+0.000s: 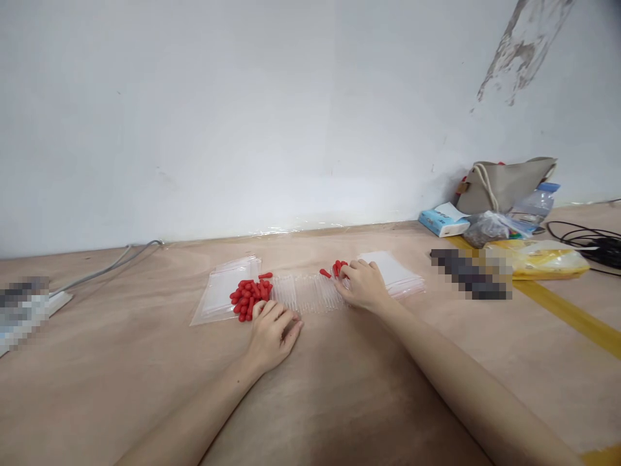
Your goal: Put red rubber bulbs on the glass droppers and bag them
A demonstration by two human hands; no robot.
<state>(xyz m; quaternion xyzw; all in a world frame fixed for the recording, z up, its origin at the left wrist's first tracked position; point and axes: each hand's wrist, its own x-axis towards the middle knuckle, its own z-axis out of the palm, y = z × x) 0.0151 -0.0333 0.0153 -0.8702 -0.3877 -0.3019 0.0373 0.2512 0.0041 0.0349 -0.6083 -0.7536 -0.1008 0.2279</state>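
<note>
Several red rubber dropper bulbs point(246, 296) lie in a pile on the left stack of clear zip bags point(213, 299). My left hand point(274, 333) rests at the pile's near right edge, fingers loosely bent and thumb held apart; nothing shows in it. Between my hands, thin clear tubes point(305, 292) lie side by side in a row on the table. At the row's right end my right hand point(363, 285) is closed, thumb and fingers drawn together beside a few red bulbs point(338, 266). Its fingertips are partly hidden, so what they pinch does not show clearly.
A second stack of zip bags point(395, 272) lies beyond my right hand. Farther right are a blue tissue pack point(444, 220), a grey bag point(509, 184), a yellow package point(543, 259) and black cables point(606, 249). A wall point(242, 116) bounds the table's back.
</note>
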